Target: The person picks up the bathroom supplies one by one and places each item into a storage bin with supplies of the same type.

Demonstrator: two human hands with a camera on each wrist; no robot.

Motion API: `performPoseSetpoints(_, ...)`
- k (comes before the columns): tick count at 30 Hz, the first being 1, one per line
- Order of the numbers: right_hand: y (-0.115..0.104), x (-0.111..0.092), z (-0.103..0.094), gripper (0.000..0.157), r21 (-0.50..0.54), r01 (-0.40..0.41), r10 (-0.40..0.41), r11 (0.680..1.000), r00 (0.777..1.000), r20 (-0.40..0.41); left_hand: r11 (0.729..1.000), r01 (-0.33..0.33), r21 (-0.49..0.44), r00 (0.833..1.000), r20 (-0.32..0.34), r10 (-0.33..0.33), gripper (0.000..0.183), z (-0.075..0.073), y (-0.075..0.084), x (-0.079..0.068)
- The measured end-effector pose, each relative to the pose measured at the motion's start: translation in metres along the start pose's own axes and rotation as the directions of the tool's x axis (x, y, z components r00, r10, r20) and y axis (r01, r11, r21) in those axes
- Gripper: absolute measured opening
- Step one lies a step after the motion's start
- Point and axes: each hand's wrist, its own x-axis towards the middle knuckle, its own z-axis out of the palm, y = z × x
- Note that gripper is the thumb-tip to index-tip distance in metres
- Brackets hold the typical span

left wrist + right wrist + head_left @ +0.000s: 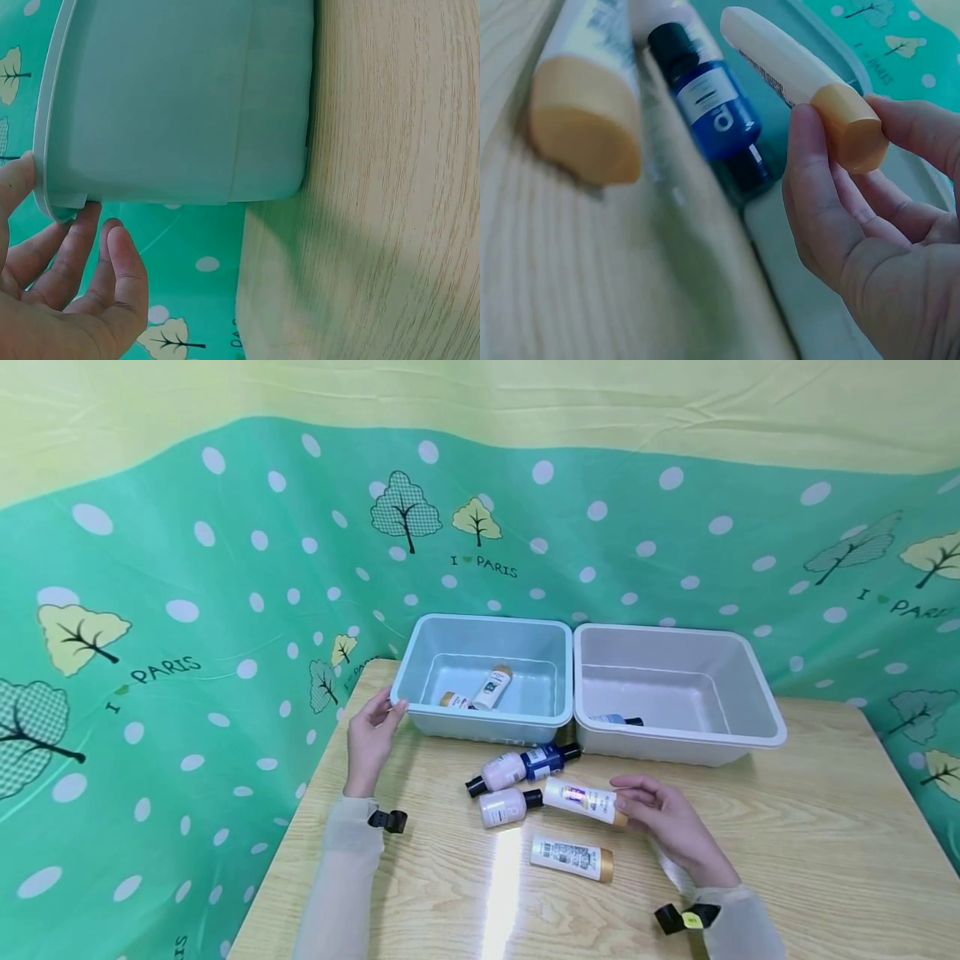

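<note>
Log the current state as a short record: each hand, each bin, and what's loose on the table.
Left hand: holds the rim of the light blue bin at its near left corner
Right hand: holds a white tube by its gold cap, above the table
Light blue bin: two gold-capped tubes
Grey bin: one blue bottle, partly hidden by the front wall
Table: two pale pink bottles, one dark blue bottle, one gold-capped white tube
</note>
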Motion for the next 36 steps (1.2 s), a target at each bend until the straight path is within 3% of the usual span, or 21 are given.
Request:
performPoseSetpoints(12,-0.026,0.003,0.006,0.053,0.038,-0.007,0.009,0.999,1.0,-0.029,1.0,0.0,-0.001,1.0,0.001,0.0,0.054,-0.001,0.001,0.0)
performPoseSetpoints(25,-0.073,0.014,0.012,0.048,0.106,0.115,-0.115,0.988,0.993,-0.011,1.0,-0.021,0.006,1.0,0.0,0.021,0.05,0.0,0.0,0.001)
performPoseSetpoints(36,-0.111,0.039,0.012,0.045,0.163,0.156,-0.155,0.974,0.988,-0.018,1.0,-0.001,-0.01,1.0,-0.001,0.001,0.051,0.0,0.001,0.0)
